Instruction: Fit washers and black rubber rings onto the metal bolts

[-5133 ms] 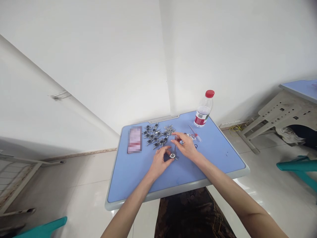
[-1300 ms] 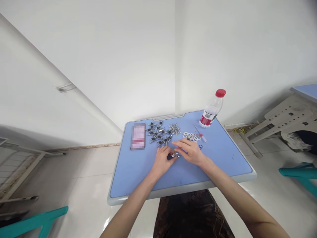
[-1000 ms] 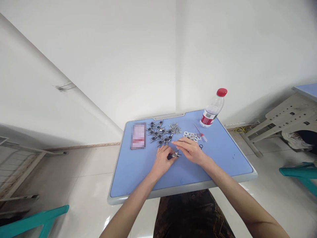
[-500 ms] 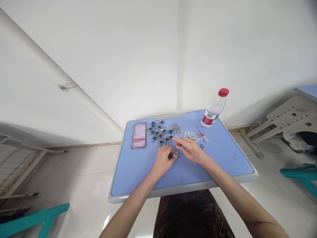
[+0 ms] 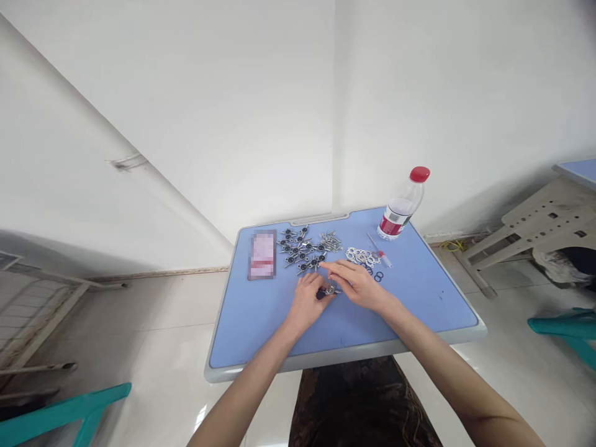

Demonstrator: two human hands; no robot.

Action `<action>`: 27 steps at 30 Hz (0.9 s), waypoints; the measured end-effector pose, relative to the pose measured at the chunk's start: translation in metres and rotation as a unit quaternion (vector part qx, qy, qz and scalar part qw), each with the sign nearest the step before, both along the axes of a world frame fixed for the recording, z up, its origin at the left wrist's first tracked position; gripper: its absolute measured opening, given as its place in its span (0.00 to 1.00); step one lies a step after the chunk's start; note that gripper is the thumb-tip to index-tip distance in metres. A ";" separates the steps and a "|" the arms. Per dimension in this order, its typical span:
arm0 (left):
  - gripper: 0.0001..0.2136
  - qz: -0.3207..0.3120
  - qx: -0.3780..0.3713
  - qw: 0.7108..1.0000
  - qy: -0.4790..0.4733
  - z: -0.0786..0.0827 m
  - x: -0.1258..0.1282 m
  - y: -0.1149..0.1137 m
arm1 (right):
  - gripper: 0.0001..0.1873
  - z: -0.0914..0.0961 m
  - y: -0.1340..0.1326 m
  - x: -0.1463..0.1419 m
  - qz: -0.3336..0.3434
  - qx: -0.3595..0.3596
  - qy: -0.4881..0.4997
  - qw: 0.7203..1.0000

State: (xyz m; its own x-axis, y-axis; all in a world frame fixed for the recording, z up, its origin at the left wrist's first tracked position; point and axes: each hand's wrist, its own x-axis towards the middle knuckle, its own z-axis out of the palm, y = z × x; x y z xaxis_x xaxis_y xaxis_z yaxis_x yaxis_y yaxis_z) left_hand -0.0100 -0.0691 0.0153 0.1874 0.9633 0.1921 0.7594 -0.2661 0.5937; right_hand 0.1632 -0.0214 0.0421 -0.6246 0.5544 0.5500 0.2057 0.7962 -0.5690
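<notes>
My left hand rests on the blue table and grips a small metal fitting with a dark part between thumb and fingers. Just above and right of it is my right hand, its thumb and fingertips drawn together over the fitting; whatever they pinch is too small to make out. Beyond the hands lies a cluster of black-and-metal parts. Loose screws are heaped to its right. Near my right hand are flat silvery plates and several black rings.
A screwdriver with a clear and red handle lies beside the plates. A red-capped plastic bottle stands at the table's back right corner. On the left lies a phone with a blurred screen. Behind the table is a wall.
My right hand has shifted slightly left and down, and its fingertips have come closer together over the fitting. My left hand keeps its grip in the same place.
</notes>
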 end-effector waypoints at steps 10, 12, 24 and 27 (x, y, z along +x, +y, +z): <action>0.06 -0.007 0.014 1.000 -0.002 0.002 0.001 0.000 | 0.20 -0.006 0.007 -0.004 -0.042 0.031 0.005 0.999; 0.06 -0.007 0.015 1.000 -0.001 0.002 0.001 0.000 | 0.19 -0.006 0.008 -0.005 -0.044 0.045 -0.003 0.998; 0.06 -0.013 0.020 0.999 -0.030 -0.001 0.000 0.001 | 0.15 -0.003 0.002 -0.007 -0.017 0.025 0.005 1.000; 0.06 -0.011 0.012 1.000 -0.017 0.000 -0.001 0.001 | 0.15 -0.007 0.005 -0.004 -0.034 0.017 0.032 0.999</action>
